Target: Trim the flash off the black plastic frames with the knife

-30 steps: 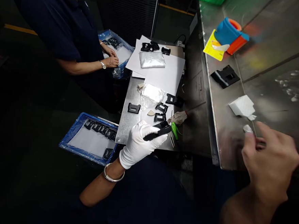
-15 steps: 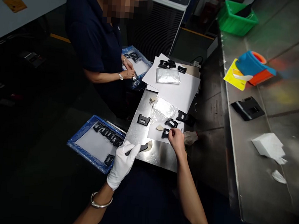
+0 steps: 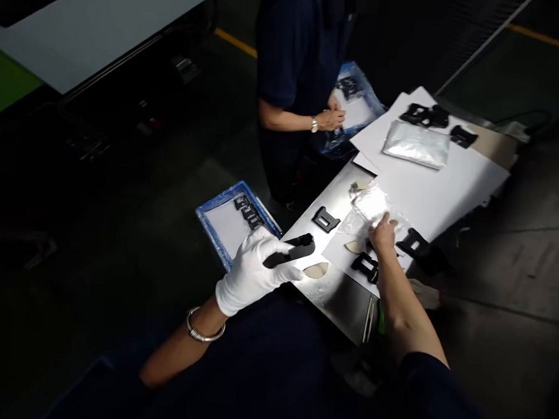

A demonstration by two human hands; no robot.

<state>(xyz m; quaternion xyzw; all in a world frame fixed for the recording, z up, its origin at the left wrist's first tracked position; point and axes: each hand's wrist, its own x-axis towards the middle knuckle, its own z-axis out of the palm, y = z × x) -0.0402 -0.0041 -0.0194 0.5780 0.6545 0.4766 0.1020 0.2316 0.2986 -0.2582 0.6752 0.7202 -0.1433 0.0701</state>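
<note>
My left hand point(image 3: 256, 272), in a white glove, is closed on a black plastic part point(image 3: 292, 251) above the near left edge of the metal table point(image 3: 338, 296). Bare, my right hand point(image 3: 383, 234) reaches to the near edge of a clear plastic bag point(image 3: 372, 205) on the white sheet; its fingers are bent, and what they grip is too small to make out. Around it lie a black frame part point(image 3: 365, 266), another one point(image 3: 414, 243) and a beige piece point(image 3: 353, 246). A separate black frame point(image 3: 326, 220) rests on bare metal.
At the left stands a blue tray point(image 3: 217, 199) with several black parts. Behind, a person point(image 3: 294, 57) handles something over a second tray point(image 3: 364, 91). A silvery packet point(image 3: 417, 144) lies on white sheets. Tweezers point(image 3: 368, 319) lie at the front edge.
The view has swung left, so the metal shelf at the right is gone. My right hand has moved from the near black frame to the plastic bag. My left hand has lifted and tilted its black part.
</note>
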